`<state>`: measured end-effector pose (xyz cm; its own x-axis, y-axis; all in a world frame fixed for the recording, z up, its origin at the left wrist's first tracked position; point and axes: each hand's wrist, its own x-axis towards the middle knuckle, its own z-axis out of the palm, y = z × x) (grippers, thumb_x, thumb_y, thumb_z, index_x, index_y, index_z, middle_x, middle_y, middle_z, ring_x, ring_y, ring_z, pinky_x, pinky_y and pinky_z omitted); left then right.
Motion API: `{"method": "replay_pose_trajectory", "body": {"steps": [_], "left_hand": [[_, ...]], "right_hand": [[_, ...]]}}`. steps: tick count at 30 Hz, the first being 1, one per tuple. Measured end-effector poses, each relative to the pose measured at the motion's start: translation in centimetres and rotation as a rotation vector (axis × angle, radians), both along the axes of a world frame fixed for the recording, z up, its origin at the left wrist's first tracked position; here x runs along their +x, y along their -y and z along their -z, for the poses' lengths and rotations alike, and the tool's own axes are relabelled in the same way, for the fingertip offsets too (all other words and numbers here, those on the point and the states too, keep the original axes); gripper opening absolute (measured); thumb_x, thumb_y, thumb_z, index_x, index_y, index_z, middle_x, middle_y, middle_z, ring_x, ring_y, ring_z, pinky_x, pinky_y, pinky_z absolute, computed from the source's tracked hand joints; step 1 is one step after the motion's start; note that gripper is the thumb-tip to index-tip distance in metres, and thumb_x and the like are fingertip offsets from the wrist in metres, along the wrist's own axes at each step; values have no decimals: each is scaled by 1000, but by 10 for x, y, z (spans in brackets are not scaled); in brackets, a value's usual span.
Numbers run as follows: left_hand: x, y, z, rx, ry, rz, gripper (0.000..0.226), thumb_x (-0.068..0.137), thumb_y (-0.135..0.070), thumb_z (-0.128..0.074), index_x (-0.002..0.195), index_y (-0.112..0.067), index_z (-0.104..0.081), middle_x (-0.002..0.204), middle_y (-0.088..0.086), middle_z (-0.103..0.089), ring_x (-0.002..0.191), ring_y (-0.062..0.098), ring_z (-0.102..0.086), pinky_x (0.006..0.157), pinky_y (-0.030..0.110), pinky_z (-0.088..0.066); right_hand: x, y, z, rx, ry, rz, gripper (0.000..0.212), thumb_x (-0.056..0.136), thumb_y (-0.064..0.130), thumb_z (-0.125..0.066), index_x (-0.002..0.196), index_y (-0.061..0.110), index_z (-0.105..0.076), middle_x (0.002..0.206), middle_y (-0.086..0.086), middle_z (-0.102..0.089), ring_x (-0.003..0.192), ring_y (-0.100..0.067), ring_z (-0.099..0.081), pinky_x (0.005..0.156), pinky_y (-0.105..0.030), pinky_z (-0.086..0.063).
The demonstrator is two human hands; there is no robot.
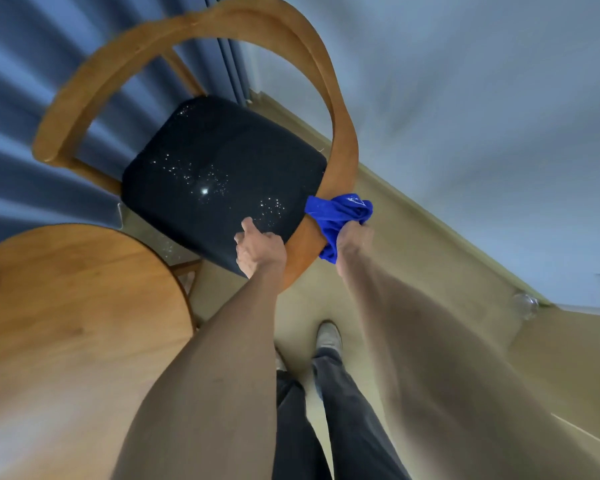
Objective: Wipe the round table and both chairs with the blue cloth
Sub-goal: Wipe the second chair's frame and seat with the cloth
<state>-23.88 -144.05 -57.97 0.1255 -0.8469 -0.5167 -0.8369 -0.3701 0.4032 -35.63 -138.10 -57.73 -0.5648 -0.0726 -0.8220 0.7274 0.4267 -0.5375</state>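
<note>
A wooden chair (340, 109) with a curved back rail and a black padded seat (222, 168) stands in front of me. My right hand (354, 239) grips the bunched blue cloth (340, 216) and holds it wrapped against the near end of the curved rail. My left hand (258, 249) grips the same rail just to the left, its thumb lying over the edge of the seat. The round wooden table (73, 306) fills the lower left. Only one chair is in view.
Blue-grey curtains (21, 81) hang behind the chair at the left. A pale wall (482, 116) runs along the right, meeting the tan floor (413, 271). A small clear object (525, 304) lies by the skirting. My legs and shoes show below.
</note>
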Motion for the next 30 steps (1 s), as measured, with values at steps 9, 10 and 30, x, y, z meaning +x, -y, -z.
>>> {"method": "replay_pose_trajectory", "body": {"steps": [9, 10, 30], "left_hand": [[81, -32, -9, 455, -90, -249, 46, 92, -40, -40, 124, -9, -53, 126, 21, -58, 105, 38, -63, 94, 38, -51], [89, -36, -11, 569, -164, -366, 49, 91, -47, -40, 118, -7, -52, 115, 25, -62, 92, 39, -68, 87, 41, -56], [102, -78, -27, 511, -955, -1007, 28, 75, -21, -78, 97, -11, -63, 106, 4, -68, 87, 16, -67, 88, 27, -54]], "right_hand": [[136, -42, 3, -15, 65, 102, 43, 83, 3, -32, 113, 17, -59, 77, -7, -67, 52, -31, -63, 63, -43, -57], [141, -44, 1, -17, 52, 102, 41, 82, 3, -33, 110, 20, -59, 75, -7, -68, 54, -32, -64, 64, -43, -57], [93, -30, -65, 567, -590, -927, 22, 85, 17, -49, 96, 12, -67, 99, -13, -70, 88, -33, -63, 78, -33, -48]]}}
